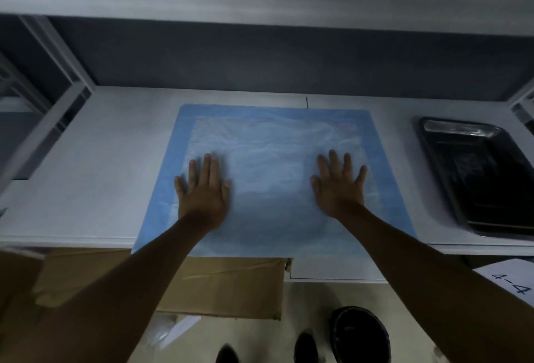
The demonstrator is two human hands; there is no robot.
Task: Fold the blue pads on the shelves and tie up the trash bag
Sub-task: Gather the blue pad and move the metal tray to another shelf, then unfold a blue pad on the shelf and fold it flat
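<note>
A blue pad (274,137) with a paler padded centre lies spread flat on the white shelf (109,166), its near edge hanging slightly over the shelf's front. My left hand (203,189) rests palm down on the pad's left part, fingers spread. On the right part of the pad lies my right hand (339,186), also flat with fingers apart. Neither hand grips anything. A dark round bin with a black bag (358,331) shows on the floor below, partly cut off by the frame.
A black metal tray (485,177) sits on the shelf at the right. Another shelf board overhangs above. Flattened cardboard (219,284) lies under the shelf's front edge. A paper label marked "4-4" (511,281) is at the lower right. Shelf uprights stand at both sides.
</note>
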